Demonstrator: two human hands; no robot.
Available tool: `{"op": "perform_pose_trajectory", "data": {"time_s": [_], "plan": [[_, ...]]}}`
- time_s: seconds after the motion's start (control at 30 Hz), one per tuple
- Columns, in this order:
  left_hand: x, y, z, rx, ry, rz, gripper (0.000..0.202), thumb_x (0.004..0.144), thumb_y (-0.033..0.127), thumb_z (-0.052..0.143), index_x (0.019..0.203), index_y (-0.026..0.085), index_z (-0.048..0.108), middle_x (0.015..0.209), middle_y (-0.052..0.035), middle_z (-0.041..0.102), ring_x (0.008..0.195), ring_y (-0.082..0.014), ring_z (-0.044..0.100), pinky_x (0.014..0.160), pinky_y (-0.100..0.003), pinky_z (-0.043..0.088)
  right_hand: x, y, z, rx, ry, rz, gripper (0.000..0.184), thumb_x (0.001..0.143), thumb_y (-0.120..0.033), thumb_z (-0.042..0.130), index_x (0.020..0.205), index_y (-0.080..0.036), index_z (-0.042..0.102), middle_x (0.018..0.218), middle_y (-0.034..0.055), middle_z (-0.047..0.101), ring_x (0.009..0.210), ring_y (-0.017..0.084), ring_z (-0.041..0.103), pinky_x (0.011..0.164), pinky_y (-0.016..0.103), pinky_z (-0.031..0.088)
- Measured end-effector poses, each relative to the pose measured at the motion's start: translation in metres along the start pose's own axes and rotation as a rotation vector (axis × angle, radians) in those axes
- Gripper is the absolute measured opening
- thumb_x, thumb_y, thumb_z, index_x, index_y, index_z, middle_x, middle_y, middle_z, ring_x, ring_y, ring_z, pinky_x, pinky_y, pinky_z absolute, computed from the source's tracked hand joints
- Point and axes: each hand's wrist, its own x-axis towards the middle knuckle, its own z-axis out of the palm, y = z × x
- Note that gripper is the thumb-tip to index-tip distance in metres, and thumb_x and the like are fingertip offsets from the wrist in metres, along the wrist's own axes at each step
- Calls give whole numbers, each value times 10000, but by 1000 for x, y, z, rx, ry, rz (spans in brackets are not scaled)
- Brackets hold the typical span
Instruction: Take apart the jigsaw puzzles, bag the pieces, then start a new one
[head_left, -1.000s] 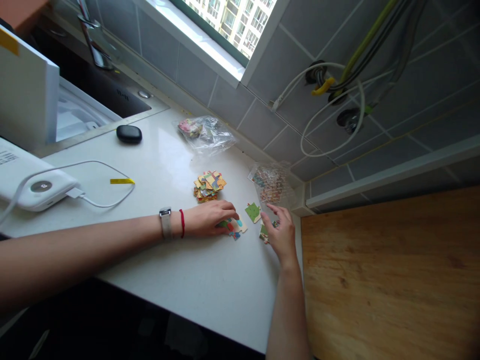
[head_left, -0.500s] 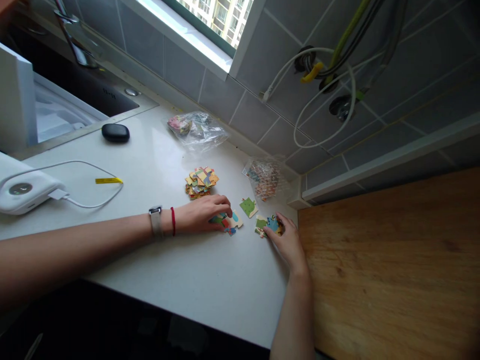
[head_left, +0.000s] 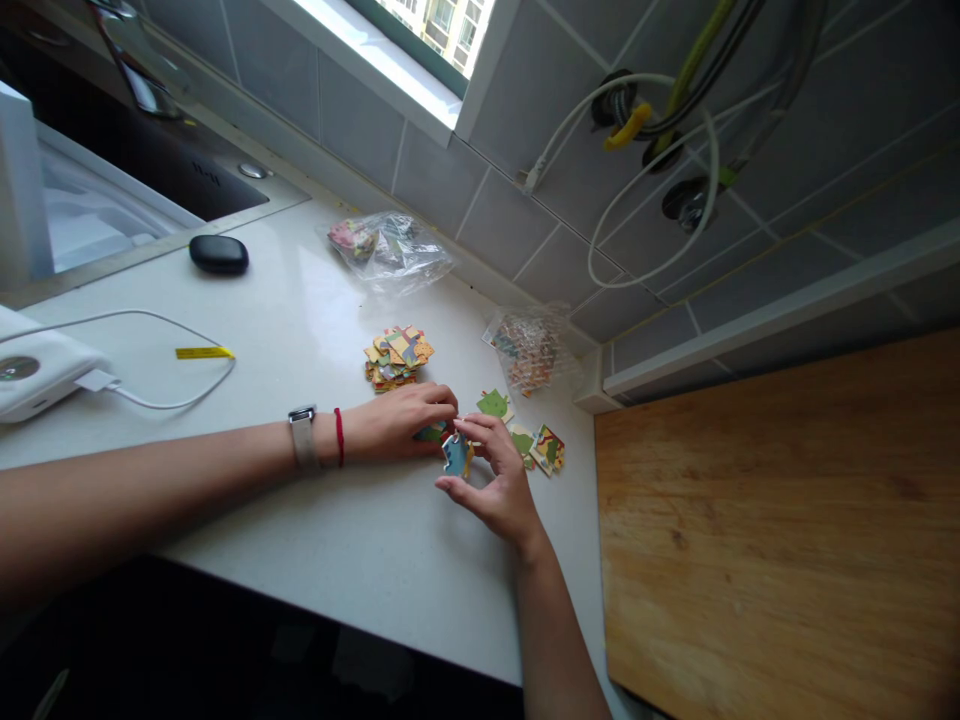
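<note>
My left hand [head_left: 401,418], with a watch and a red band at the wrist, lies on the white counter [head_left: 315,520] with its fingers pressed down on joined puzzle pieces [head_left: 433,434]. My right hand [head_left: 491,480] pinches a blue puzzle piece [head_left: 454,455] right beside them. A green loose piece [head_left: 494,404] and a small group of pieces [head_left: 543,448] lie just to the right. A stack of pieces [head_left: 397,356] sits behind my left hand.
Two clear bags of puzzle pieces [head_left: 390,245] [head_left: 529,345] lie near the tiled wall. A black case [head_left: 218,254], a yellow strip [head_left: 204,352] and a white device with cable [head_left: 30,370] sit at the left. A wooden board [head_left: 780,540] adjoins at right.
My right hand left the group of pieces at the right, moved left to my left hand and now pinches a blue piece. My left hand stayed in place.
</note>
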Motion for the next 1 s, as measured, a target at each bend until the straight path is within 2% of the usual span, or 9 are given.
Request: {"op": "perform_pose_trajectory", "data": {"time_s": [0.1,0.23,0.33,0.43,0.53,0.6,0.77,0.9,1.0], "plan": [[0,1,0,-6,11,-5,196,935,280,703,1089,161,681,1151,-133,669,1000,-249,655,881,-369,535,-1,4,1,0,28,24,540,801,-424,852,1293,-302,666,1331,82,583,1231,253,620,940,367,604],[0,5,-1,-13,11,-6,269,980,328,660,1210,189,675,1189,-128,677,1042,-246,664,937,-383,541,0,12,-3,-7,173,63,495,803,-461,830,1219,-279,635,1283,82,562,1081,224,643,817,324,600],[-1,6,-1,-8,3,27,365,991,312,635,1342,212,635,1346,-156,652,1199,-292,635,1039,-446,513,2,18,-7,-66,299,107,445,801,-474,814,1123,-258,595,1218,82,581,1067,232,633,860,344,578],[-2,4,0,8,-31,77,464,954,280,672,1412,250,601,1474,-146,597,1337,-334,562,1113,-509,467,3,22,-13,-174,317,137,325,818,-441,802,984,-240,607,1042,50,638,1007,231,635,896,356,538],[-2,3,1,20,-62,98,393,962,268,666,1355,271,642,1429,-111,638,1358,-332,546,1119,-509,461,1,27,-17,-185,229,211,205,900,-417,711,875,-226,641,881,23,666,811,196,637,752,310,520],[-1,4,0,20,-66,86,293,989,281,637,1278,247,676,1348,-116,672,1311,-317,577,1090,-488,481,0,30,-18,-159,200,258,192,926,-406,670,877,-220,657,841,17,678,732,180,635,684,289,510],[0,7,-1,5,-55,53,215,968,270,670,1168,200,701,1188,-123,687,1123,-271,639,991,-422,520,-1,32,-20,-210,222,227,129,908,-340,681,873,-217,676,873,27,689,751,182,657,698,291,529],[0,7,-1,-17,-42,57,153,946,239,687,1090,205,727,1161,-113,685,1083,-257,643,968,-399,514,2,33,-20,-256,294,177,100,920,-290,651,877,-209,690,897,37,675,760,184,659,717,302,534],[0,6,-1,-31,-37,63,177,926,231,707,1099,202,726,1146,-108,688,1076,-252,646,957,-383,514,3,34,-19,-260,323,169,112,926,-299,656,895,-202,701,905,43,675,749,183,659,703,302,534]]}}
